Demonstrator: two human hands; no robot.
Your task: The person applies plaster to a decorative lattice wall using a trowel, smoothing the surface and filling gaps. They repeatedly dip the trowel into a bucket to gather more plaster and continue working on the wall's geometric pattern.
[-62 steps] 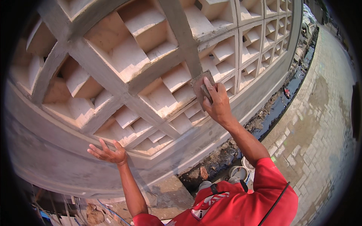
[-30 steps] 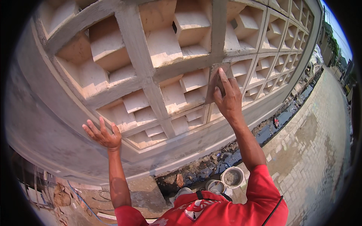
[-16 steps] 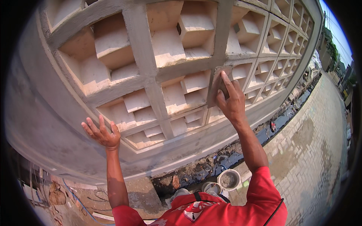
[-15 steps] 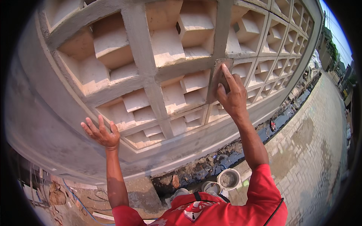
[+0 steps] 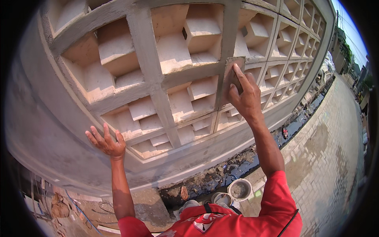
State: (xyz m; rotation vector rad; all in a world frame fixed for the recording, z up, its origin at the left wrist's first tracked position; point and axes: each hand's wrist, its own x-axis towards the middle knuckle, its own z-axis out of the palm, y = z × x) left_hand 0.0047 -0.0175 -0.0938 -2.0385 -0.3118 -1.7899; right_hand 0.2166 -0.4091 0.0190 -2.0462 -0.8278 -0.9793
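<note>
A wall of pale breeze blocks (image 5: 197, 29) fills the view, with grey mortar strips (image 5: 191, 76) between the blocks. My right hand (image 5: 248, 94) is closed on a plastering trowel (image 5: 235, 62), its index finger stretched along the flat rectangular blade. The blade lies against the vertical strip between two block columns; my hand hides the handle and part of the blade. My left hand (image 5: 107, 143) rests with spread fingers on the lower left border of the block panel, holding nothing.
Below the wall runs a ditch (image 5: 209, 179) with dark water and rubble. A bucket of grey mortar (image 5: 239, 189) and a second container (image 5: 222, 198) stand close to my body. Paving (image 5: 316, 166) stretches along the right. Cables and debris (image 5: 59, 207) lie at lower left.
My right hand and the trowel have shifted slightly up and to the right along the strip, and the blade now shows more of its face. The left hand stays in place.
</note>
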